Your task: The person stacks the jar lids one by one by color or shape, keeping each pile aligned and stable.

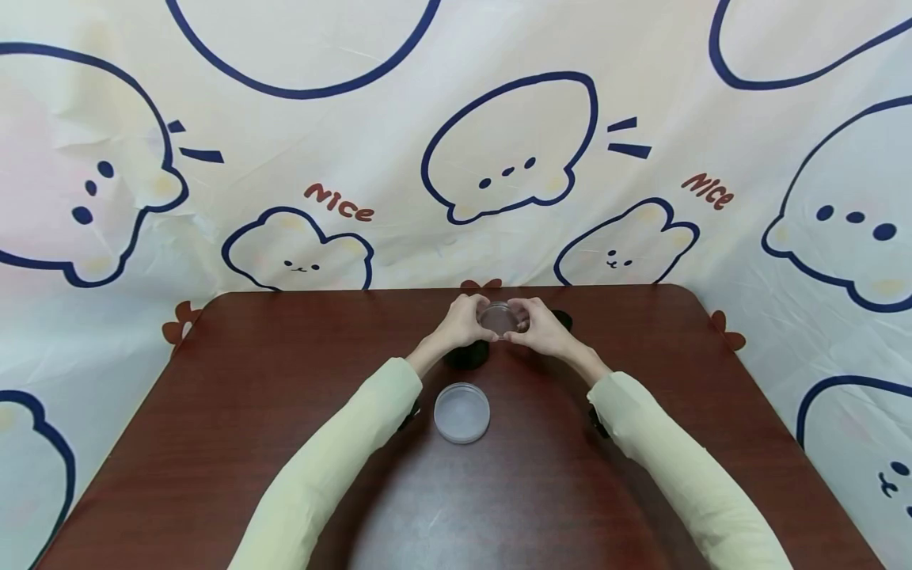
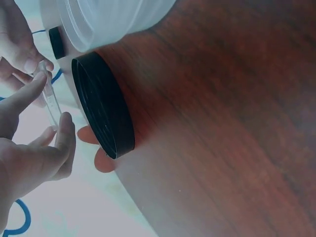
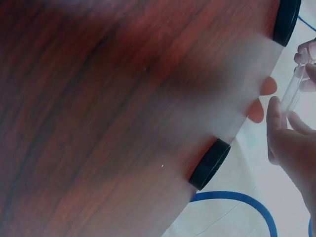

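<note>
Above the far edge of the table, a clear, shallow round dish (image 1: 498,319) like a petri dish is held up between both hands. The left hand (image 1: 461,323) grips its left rim between thumb and fingers. On the opposite rim, the right hand (image 1: 544,328) pinches in the same way. Seen edge-on, the dish (image 2: 51,101) looks thin and flat in the left wrist view. Below the left hand lies a black round lid (image 1: 468,356), partly covered by that hand. A smaller black lid (image 3: 210,164) sits behind the right hand near the far edge.
A frosted, translucent round container (image 1: 461,413) stands on the brown table (image 1: 285,380), nearer than the hands; its ribbed side shows in the left wrist view. Beyond the table's far edge hangs a pale cloth (image 1: 399,158) with cartoon drawings.
</note>
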A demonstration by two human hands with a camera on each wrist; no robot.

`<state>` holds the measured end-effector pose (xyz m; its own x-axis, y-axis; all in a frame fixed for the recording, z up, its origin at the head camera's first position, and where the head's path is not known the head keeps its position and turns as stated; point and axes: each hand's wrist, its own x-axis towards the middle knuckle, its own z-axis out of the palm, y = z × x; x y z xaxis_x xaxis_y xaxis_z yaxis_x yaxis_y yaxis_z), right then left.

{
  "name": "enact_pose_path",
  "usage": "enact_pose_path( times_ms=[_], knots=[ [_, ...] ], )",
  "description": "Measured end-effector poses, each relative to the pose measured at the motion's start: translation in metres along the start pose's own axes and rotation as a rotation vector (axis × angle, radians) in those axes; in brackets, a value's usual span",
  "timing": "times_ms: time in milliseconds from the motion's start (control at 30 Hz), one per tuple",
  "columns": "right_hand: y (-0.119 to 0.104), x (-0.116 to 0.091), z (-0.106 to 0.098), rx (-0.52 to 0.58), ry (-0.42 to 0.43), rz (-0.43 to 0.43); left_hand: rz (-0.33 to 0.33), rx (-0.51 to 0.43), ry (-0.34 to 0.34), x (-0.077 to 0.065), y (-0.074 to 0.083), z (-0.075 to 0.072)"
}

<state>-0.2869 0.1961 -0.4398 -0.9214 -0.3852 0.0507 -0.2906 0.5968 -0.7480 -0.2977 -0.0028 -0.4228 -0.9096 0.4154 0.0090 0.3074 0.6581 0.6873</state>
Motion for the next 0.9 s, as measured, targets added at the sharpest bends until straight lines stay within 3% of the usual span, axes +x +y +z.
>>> enact_pose_path(
  times_ms=[300,500,733,900],
  knots=[
    [-0.003,-0.008,0.009,-0.04,0.027,-0.069,0.039,-0.019,0.021,-0.014,-0.004,-0.003],
    [-0.008,-0.016,0.014,-0.027,0.02,-0.083,0.007,-0.058,0.006,-0.029,-0.004,-0.006],
    [-0.017,-0.029,0.02,0.005,-0.015,-0.083,0.044,-0.081,0.009,-0.05,-0.003,-0.007],
    [-0.022,-0.035,0.025,-0.013,-0.018,-0.1,0.019,-0.088,-0.011,-0.061,-0.004,-0.006]
  ],
)
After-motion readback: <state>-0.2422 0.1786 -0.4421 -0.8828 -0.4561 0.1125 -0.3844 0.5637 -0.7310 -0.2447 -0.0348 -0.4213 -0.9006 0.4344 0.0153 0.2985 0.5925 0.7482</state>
